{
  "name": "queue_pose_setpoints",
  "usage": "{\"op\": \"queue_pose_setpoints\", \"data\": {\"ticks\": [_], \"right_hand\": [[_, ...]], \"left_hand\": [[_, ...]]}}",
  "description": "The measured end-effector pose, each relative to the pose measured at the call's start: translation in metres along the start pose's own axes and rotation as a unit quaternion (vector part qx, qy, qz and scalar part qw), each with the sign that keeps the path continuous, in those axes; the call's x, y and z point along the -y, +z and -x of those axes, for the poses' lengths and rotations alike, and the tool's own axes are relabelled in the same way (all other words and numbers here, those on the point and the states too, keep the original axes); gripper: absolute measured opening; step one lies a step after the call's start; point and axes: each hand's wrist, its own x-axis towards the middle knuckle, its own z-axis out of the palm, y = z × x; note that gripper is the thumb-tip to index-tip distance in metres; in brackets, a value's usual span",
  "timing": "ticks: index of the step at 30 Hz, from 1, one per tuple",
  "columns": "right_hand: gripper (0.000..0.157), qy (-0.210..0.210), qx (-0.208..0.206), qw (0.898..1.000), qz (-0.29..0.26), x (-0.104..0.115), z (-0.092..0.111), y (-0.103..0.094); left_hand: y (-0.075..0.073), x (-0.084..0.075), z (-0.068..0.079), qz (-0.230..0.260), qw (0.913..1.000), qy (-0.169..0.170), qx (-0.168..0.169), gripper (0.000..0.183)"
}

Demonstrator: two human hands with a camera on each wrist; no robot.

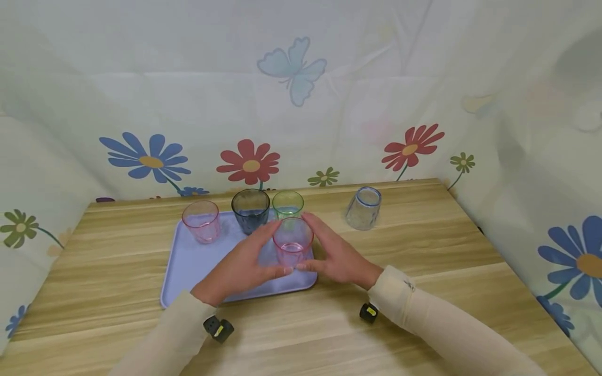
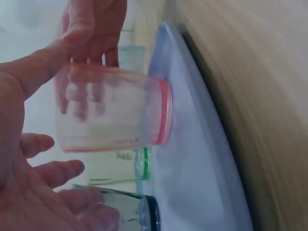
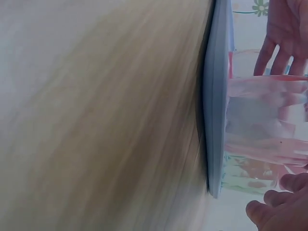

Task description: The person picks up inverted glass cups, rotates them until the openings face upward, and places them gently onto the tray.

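A clear pink-rimmed glass [image 1: 292, 244] stands upright at the right front of the lavender tray [image 1: 188, 279]. My left hand [image 1: 242, 263] is at its left side and my right hand [image 1: 339, 256] at its right, framing it with thumbs in front and fingers toward the back. In the left wrist view, the left fingers [image 2: 62, 168] are spread and apart from the glass wall. The right fingers [image 3: 276, 199] are loosely bent beside the glass in the right wrist view. Behind it on the tray are a green glass [image 1: 288, 201] and a dark grey glass [image 1: 251, 209].
Another pink glass [image 1: 202, 222] stands at the tray's back left. Right of the tray, a clear blue-rimmed glass [image 1: 363, 211] sits upside down on the wooden table [image 1: 423, 250]. A flower-printed cloth [image 1: 202, 94] hangs behind the table and along its sides.
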Motion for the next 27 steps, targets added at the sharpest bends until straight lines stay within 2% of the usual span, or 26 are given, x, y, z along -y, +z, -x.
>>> {"op": "queue_pose_setpoints", "data": {"ticks": [5,9,16,21,27], "right_hand": [[0.102,-0.027,0.0,0.998,0.056,-0.003,0.005,-0.006],[0.101,-0.043,-0.004,0.995,0.089,-0.005,0.007,-0.011],[0.105,-0.064,-0.012,0.984,0.164,-0.013,0.008,-0.016],[0.104,-0.051,-0.009,0.98,0.191,-0.015,0.01,-0.023],[0.102,-0.041,-0.01,0.97,0.239,-0.019,0.012,-0.031]], "left_hand": [[-0.002,-0.002,0.015,-0.056,0.9982,0.014,-0.018,0.096],[-0.003,-0.002,0.026,-0.112,0.9931,0.003,-0.035,0.095],[-0.009,0.005,0.045,-0.166,0.9838,-0.045,-0.05,0.098],[-0.017,0.012,0.057,-0.186,0.9783,-0.07,-0.059,0.1],[-0.028,0.025,0.07,-0.196,0.9732,-0.106,-0.059,0.11]]}}
